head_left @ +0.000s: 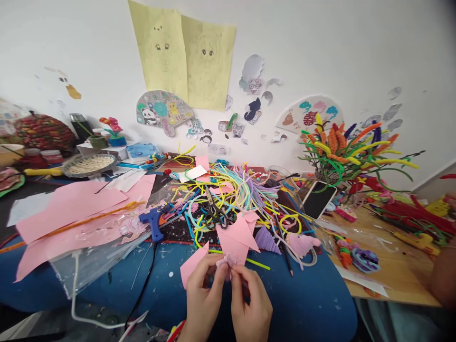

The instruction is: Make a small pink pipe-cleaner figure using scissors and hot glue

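Note:
Near the front edge of the blue table (302, 304), my left hand (204, 294) pinches a small pale-pink fuzzy craft piece (228, 260). My right hand (249, 299) meets it from the other side, thumb and fingers closed on the same piece. Its exact shape is partly covered by my fingertips. Cut pink paper pieces (235, 237) lie just beyond my hands. Black-handled scissors (215, 211) rest behind them on a heap of pipe cleaners (245, 185). To the right are a purple fuzzy cone (266, 240) and a pink fuzzy shape (302, 244).
A blue glue gun (153, 223) with a trailing black cord lies at left, beside large pink paper sheets (71, 209). A phone (319, 200) leans before a bunch of pipe-cleaner flowers (342, 147). On the wooden table at right lies a yellow glue gun (420, 241), near another person's arm (443, 266).

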Tool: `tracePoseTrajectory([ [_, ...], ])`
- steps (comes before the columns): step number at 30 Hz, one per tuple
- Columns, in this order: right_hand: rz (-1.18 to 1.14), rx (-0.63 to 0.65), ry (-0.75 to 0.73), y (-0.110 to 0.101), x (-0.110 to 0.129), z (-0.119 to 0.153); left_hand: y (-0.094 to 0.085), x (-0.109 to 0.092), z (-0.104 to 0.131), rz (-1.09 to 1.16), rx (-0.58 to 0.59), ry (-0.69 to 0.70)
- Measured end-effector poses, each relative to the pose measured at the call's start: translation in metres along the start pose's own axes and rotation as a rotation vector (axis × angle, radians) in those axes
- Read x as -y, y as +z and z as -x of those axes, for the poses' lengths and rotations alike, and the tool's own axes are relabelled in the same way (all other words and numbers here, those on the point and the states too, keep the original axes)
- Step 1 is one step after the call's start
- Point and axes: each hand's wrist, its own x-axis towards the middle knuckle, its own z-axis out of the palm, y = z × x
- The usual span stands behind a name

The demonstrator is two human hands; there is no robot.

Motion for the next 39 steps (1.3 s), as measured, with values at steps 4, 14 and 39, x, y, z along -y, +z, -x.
tracePoseTrajectory([
  [4, -0.09, 0.073, 0.116, -0.004, -0.004, -0.005, -0.002, -0.005, -0.008, 0.129, 0.07, -0.155],
  [14, -0.009, 0.037, 0.005, -0.007, -0.005, -0.011, -0.003, -0.003, -0.012, 0.188, 0.059, -0.279],
  [39, -0.311, 0.303, 0.448, -0.018, -0.009, -0.01, -0.002, -0.007, -0.006, 0.202, 0.091, -0.229],
])
